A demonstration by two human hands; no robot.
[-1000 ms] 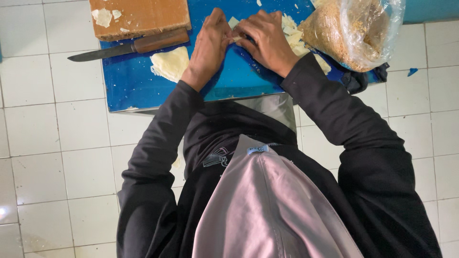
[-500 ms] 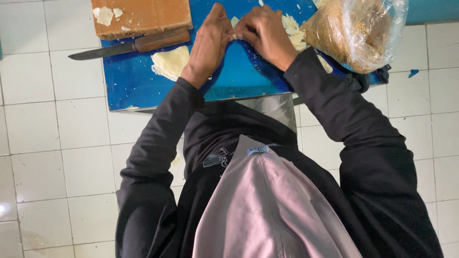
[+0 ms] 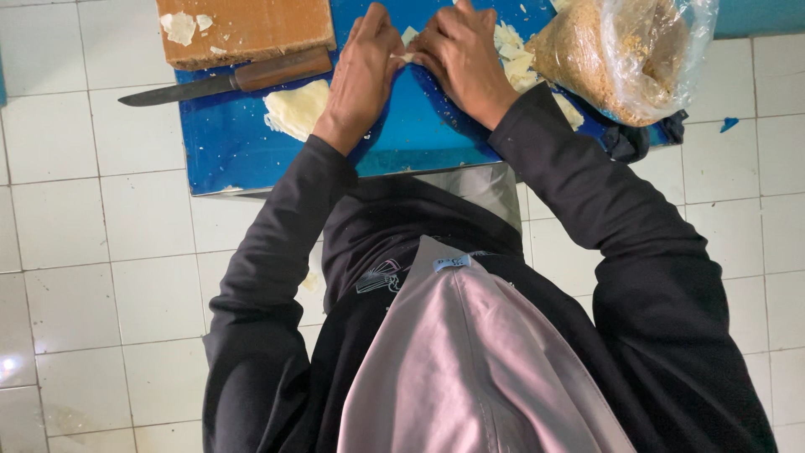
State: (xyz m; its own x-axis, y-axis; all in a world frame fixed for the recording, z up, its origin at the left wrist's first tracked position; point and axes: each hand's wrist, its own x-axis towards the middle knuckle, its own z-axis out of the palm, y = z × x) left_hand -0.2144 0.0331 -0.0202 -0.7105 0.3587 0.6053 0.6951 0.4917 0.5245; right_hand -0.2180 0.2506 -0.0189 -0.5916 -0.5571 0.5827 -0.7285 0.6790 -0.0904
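Observation:
Both of my hands meet over a low blue table (image 3: 419, 143). My left hand (image 3: 362, 71) and my right hand (image 3: 461, 59) pinch a small pale sheet of dough (image 3: 408, 46) between their fingertips. A larger pale dough sheet (image 3: 298, 109) lies on the table left of my left hand. More pale pieces (image 3: 516, 59) are piled right of my right hand. A clear plastic bag of brown crumbs (image 3: 625, 54) sits at the table's right end.
A wooden cutting board (image 3: 251, 29) with white scraps sits at the table's far left. A knife (image 3: 226, 82) with a wooden handle lies beside it, blade pointing left. White floor tiles (image 3: 84, 252) surround the table. My dark sleeves and a pale headscarf (image 3: 470, 369) fill the foreground.
My hands have shifted slightly up the frame and closer together on the small dough piece. Nothing else on the table has moved.

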